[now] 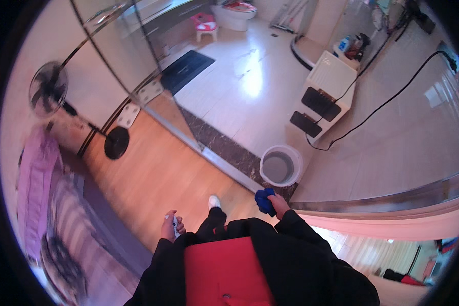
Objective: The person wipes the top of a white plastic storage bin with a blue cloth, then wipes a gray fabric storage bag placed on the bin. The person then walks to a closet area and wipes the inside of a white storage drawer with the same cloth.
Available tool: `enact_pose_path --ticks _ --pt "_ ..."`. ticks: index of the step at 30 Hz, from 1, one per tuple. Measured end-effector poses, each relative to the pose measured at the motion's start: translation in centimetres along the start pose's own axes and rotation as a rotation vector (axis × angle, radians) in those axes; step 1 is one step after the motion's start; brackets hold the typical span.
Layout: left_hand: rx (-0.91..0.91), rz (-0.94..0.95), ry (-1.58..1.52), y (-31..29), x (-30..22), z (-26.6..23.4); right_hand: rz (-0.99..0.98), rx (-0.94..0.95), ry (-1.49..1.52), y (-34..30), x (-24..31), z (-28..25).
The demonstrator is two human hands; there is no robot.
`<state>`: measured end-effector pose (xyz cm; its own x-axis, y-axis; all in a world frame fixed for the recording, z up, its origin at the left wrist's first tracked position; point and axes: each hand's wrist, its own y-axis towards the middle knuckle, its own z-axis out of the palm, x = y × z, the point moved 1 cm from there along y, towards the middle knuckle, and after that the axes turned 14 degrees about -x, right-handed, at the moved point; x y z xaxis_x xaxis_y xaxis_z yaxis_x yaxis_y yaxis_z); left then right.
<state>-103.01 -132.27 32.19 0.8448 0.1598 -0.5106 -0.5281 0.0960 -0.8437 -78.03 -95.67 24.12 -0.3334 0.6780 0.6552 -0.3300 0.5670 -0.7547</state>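
My right hand (279,205) is closed around a crumpled blue cloth (264,199), held low in front of me. Just beyond it on the floor stands a white bucket (281,166) with grey water, beside the dark stone threshold (224,145). My left hand (171,226) hangs at my side, its fingers curled on a small white object (174,221) that I cannot identify. One white-shoed foot (214,202) steps forward on the wooden floor between the hands.
A glass sliding door (137,66) opens onto a tiled bathroom with a white appliance (327,92), a black cable (387,99), a dark mat (186,69), a pink stool (205,24) and a toilet (235,14). A standing fan (50,89) and a bed (41,204) are at left.
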Motion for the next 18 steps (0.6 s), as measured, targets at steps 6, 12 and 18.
enact_pose_path --ticks 6,12,18 --pt "0.231 -0.049 0.28 5.8 -10.4 13.2 0.027 -0.235 0.347 0.6 5.5 2.6" --pt "0.454 -0.099 0.551 8.9 -13.2 29.4 0.079 -0.277 0.867 2.2 11.7 4.4" --pt "0.534 -0.203 0.632 14.5 -13.2 45.9 0.13 -0.233 1.048 9.0 17.9 6.5"
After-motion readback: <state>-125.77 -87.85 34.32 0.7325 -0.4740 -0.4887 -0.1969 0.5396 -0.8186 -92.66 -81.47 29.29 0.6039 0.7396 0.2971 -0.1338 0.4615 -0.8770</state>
